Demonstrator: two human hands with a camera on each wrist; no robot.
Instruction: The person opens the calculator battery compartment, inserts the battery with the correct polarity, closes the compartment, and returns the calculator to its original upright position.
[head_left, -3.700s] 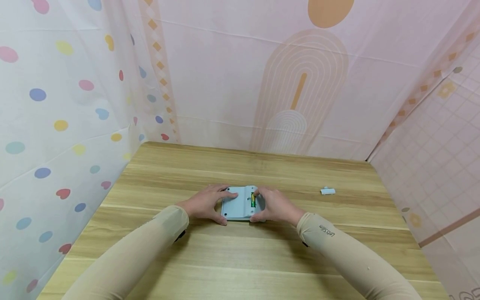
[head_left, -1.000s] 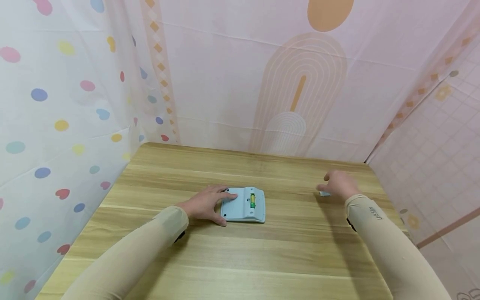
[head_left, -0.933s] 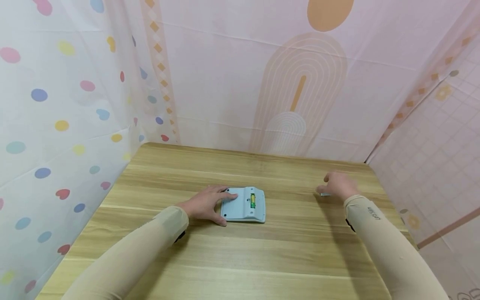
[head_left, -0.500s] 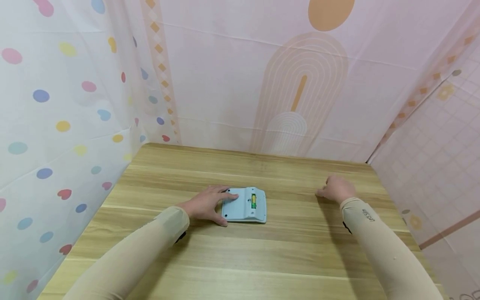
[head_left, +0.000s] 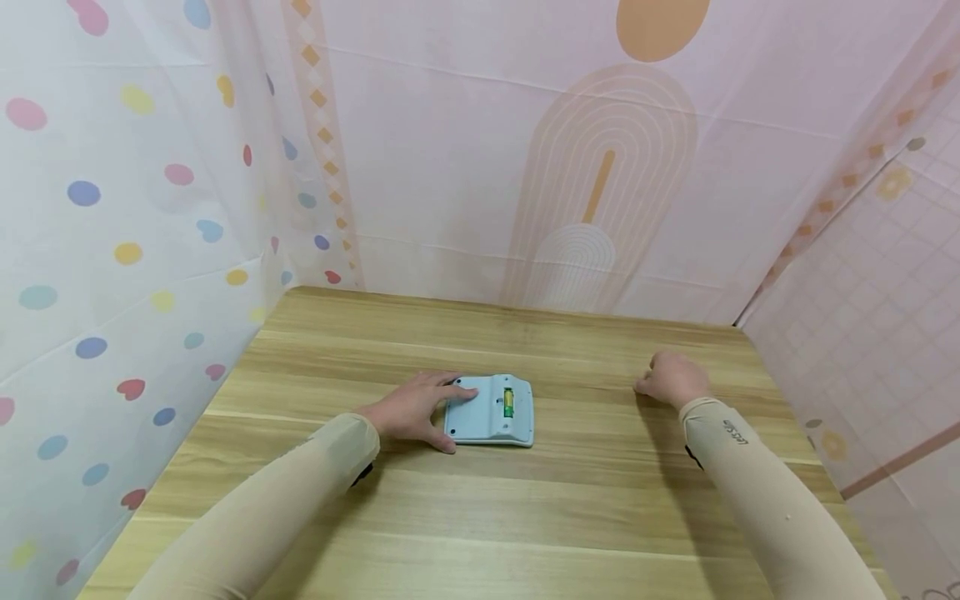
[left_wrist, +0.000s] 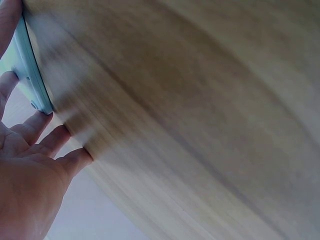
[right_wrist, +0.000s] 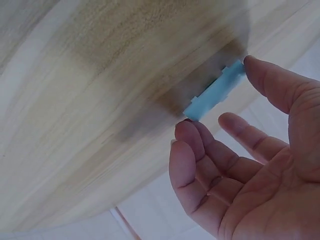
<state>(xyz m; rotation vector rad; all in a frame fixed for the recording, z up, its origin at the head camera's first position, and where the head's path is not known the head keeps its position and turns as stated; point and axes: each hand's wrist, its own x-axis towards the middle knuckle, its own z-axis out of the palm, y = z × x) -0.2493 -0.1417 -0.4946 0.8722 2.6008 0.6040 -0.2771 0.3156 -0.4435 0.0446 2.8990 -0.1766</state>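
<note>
On the right sleeve (head_left: 776, 496), dark lettering (head_left: 735, 432) can be seen that seems to read "Let's Slim". Some large characters on the patterned cloth (head_left: 885, 317), far to the right of the light blue device, are cut off by the edge of the head view. Any print on the green and yellow battery (head_left: 508, 402) is too small to be read.

The light blue device (head_left: 476, 417) is laid on the wood-grain table (head_left: 480, 517) with its screwed back face turned up. Its long axis is run sideways, with the raised end pointed toward the right and the flatter end covered in part by the left hand (head_left: 411, 410). The battery is seated in a slot in that raised end, its own long axis set crosswise to the device's.

The hands are held well apart. By the left, the device is gripped at its left end, with the index finger rested on the back. By the right hand (head_left: 677, 379), well to the right of the device, a small blue cover (right_wrist: 215, 94) is pinched by its two ends between thumb and fingertip, its long axis spanned between them; whether the table is touched by it cannot be told.
</note>
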